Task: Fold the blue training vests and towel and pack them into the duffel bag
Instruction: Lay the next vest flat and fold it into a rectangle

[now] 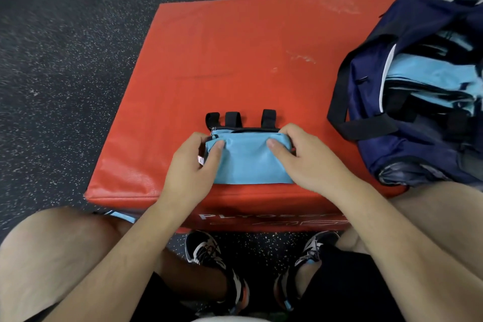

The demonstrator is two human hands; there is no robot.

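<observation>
A light-blue training vest, folded into a small rectangle with black straps poking out at its far edge, lies near the front edge of a red padded box. My left hand grips its left end, thumb on top and fingers curled round the edge. My right hand grips its right end the same way. A navy duffel bag stands open on the box's right side. Inside it lie several folded light-blue vests.
The red box stands on dark speckled rubber flooring. A pale wall runs along the back. My knees and black-and-white shoes are below the box's front. A bit of light-blue cloth shows by my left knee.
</observation>
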